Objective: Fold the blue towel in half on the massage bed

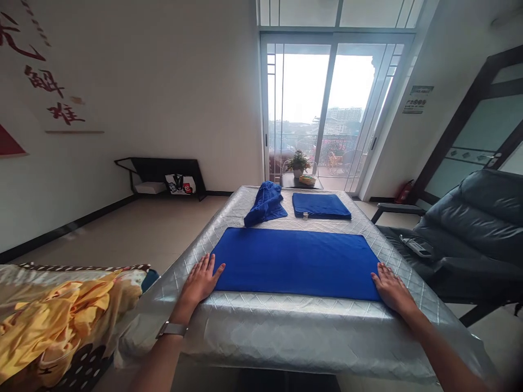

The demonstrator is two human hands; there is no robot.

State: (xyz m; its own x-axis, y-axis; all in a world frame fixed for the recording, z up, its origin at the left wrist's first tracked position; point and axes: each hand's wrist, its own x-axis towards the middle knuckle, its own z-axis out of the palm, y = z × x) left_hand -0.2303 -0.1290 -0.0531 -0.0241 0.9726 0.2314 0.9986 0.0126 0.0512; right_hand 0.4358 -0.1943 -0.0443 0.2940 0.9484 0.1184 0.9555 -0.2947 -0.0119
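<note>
A blue cloth point(294, 264) lies spread flat as a wide rectangle near the front of a table with a silvery quilted cover point(327, 326). My left hand point(202, 279) rests flat at the cloth's left edge, fingers stretched out, a watch on the wrist. At the right edge my right hand point(390, 287) also lies flat with its fingers extended. Neither hand grips anything. Behind the spread cloth, a crumpled blue cloth point(265, 204) sits on the left. To the right of it is a neatly folded blue stack point(321, 206) with a small white tag.
Yellow clothes point(61, 316) are heaped on a surface at the lower left. A dark armchair point(474, 234) stands close on the right, with a pale device point(419, 247) on its seat. Beyond the table, a potted plant point(299, 163) stands before glass sliding doors.
</note>
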